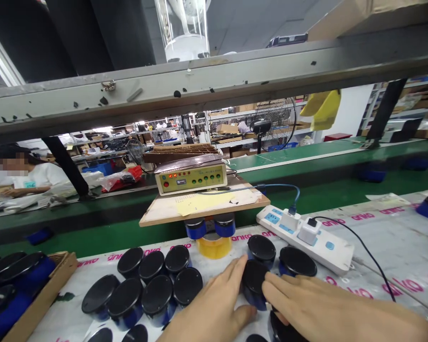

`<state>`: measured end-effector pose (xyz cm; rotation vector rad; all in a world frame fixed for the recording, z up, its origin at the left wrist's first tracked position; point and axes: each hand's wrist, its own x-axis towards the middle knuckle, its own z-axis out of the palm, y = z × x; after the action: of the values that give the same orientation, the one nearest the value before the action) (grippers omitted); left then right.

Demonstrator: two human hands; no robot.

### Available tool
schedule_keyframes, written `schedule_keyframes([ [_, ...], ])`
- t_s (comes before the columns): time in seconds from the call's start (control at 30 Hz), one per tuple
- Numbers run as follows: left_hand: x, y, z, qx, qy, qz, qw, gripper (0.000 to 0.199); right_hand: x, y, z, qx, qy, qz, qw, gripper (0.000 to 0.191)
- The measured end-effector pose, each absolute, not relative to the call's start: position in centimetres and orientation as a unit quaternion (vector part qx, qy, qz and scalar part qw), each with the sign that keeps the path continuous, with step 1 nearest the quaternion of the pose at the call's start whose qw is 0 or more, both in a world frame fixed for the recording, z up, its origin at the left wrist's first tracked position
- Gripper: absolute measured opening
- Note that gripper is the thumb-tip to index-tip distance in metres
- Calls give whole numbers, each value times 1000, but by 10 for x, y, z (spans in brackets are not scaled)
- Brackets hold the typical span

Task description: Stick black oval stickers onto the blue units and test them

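Note:
A round blue unit with a glossy black top [255, 278] stands between my hands on the covered bench. My left hand [216, 297] curves along its left side, fingertips at the far edge and thumb at the near edge. From the right, my right hand [303, 297] closes its fingers against the same unit. Right behind it is another such unit [261, 249], and a wider one [297, 261] sits beyond my right fingers. Several more like these [157, 297] are grouped left of my left hand. Partly under my right hand, another black top [283, 327] shows.
A cream test box with lit red lights [190, 179] rests on a wooden board [205, 206], above a yellow tape roll [214, 247]. A white power strip [306, 237] with cables lies right. A cardboard box [46, 299] holds units. Overhead runs a metal beam [214, 88]; a person [35, 173] sits far left.

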<state>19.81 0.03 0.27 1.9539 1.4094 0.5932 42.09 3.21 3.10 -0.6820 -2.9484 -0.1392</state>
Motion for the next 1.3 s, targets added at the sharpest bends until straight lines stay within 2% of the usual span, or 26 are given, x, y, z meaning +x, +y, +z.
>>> schedule_keyframes([
  [0.1,197,-2,13,745,565,192,298,74,427,41,39,-276,-958,-12,80,62],
  [0.27,203,-3,20,759,574,125,283,62,438,65,63,-363,-927,39,89,28],
  [0.33,207,-1,13,764,564,140,281,65,434,69,69,-365,-926,59,84,19],
  [0.43,213,4,-6,744,555,219,301,81,416,67,70,-338,-933,122,25,12],
  [0.5,217,10,-18,713,554,272,332,89,402,64,67,-315,-940,132,-5,14],
  [0.6,219,16,-26,671,546,333,374,96,387,61,61,-296,-947,123,7,14],
  [0.73,219,17,-16,663,539,381,352,99,381,60,63,-321,-930,173,37,9],
  [0.87,219,15,-9,657,550,393,333,95,379,59,69,-332,-923,189,51,7],
  [1.0,216,15,-17,677,560,333,342,100,386,54,67,-315,-939,138,30,7],
  [1.07,214,14,-19,687,558,304,352,102,394,46,61,-309,-945,104,24,13],
  [1.2,211,10,-12,698,563,270,351,101,407,27,43,-247,-968,4,44,46],
  [1.3,208,5,-2,705,560,245,360,99,409,24,43,-219,-975,-6,48,46],
])
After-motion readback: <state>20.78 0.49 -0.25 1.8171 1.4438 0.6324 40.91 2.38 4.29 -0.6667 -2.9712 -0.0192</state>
